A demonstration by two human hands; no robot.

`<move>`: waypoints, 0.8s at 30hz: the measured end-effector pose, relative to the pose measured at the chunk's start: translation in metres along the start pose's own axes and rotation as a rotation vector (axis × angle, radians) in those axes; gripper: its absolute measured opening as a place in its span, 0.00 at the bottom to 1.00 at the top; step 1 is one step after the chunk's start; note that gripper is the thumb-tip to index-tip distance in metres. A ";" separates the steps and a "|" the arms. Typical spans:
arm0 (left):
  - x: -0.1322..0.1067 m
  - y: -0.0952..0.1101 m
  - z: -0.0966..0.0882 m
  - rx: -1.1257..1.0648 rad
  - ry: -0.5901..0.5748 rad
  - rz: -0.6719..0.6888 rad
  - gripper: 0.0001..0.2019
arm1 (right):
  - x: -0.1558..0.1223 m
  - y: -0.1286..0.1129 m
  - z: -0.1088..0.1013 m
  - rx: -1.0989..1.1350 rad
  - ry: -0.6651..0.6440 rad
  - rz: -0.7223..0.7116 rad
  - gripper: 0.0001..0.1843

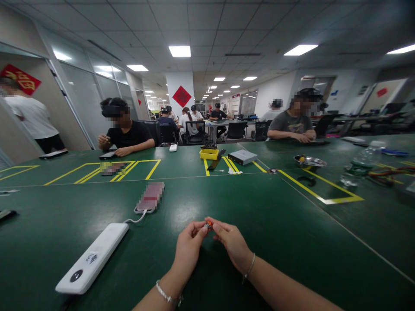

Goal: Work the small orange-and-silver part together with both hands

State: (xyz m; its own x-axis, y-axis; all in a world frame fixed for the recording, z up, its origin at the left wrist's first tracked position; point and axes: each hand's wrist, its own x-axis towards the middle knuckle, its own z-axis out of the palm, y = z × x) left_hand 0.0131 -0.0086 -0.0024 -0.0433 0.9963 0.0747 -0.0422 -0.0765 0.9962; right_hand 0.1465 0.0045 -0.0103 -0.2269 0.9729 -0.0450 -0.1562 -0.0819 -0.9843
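Both my hands rest on the green table point(275, 229) close in front of me, fingertips meeting. My left hand point(188, 246) and my right hand point(231, 242) pinch a tiny orange-red part point(208, 224) between thumbs and forefingers. Fingers of both hands are curled closed around it. A bracelet circles each wrist. The part is too small to make out in detail.
A white power bank point(92, 258) lies to my left, cabled to a phone point(150, 197). Farther off stand a yellow bin point(209, 153), a grey box point(242, 157), a metal bowl point(309, 162) and a plastic bottle point(359, 166). Several people sit at the far table side.
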 end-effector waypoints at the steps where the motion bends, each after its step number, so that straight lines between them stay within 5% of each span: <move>1: 0.000 0.000 0.000 0.001 0.005 0.001 0.10 | -0.001 0.000 0.001 -0.003 -0.002 -0.003 0.23; 8: 0.001 0.003 -0.001 0.030 0.015 0.011 0.10 | -0.002 0.001 0.003 -0.025 0.001 -0.055 0.23; 18: -0.002 -0.004 0.004 0.148 -0.021 0.086 0.07 | 0.000 -0.007 0.003 0.150 0.090 0.074 0.23; 21: -0.001 -0.008 0.000 0.151 -0.051 0.117 0.09 | 0.003 -0.023 -0.016 0.098 0.144 0.058 0.19; 24: 0.001 -0.007 -0.006 0.162 -0.056 0.116 0.10 | 0.010 -0.041 -0.057 0.106 0.218 0.032 0.15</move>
State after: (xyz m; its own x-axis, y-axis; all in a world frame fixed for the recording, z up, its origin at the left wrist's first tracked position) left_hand 0.0070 -0.0072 -0.0095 0.0173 0.9821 0.1877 0.1214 -0.1884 0.9746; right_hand 0.2057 0.0298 0.0197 -0.0224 0.9922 -0.1224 -0.2549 -0.1241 -0.9590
